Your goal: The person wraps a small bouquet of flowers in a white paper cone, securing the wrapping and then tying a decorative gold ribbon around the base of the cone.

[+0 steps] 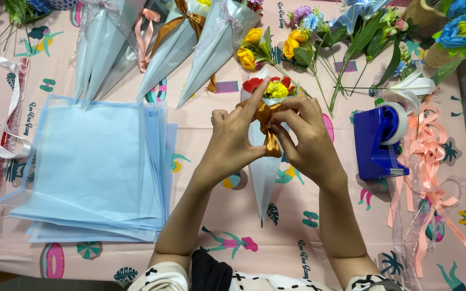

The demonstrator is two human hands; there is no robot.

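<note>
My left hand (234, 141) and my right hand (304, 136) meet over a small bouquet cone (264, 180) wrapped in pale blue paper, its tip pointing toward me. Red and yellow flowers (272, 87) stick out of its far end. Both hands pinch a golden-brown satin ribbon (270, 126) tied around the cone's neck; the fingers of each hand grip its loops and tails. The cone lies on the pink patterned tablecloth (217, 226).
A stack of pale blue wrapping sheets (90, 167) lies at left. Several finished blue cones (163, 37) rest at the back. A blue tape dispenser (379, 141) stands at right, beside peach ribbons (427, 172). Loose artificial flowers (319, 32) lie at the back right, a white ribbon (11, 102) far left.
</note>
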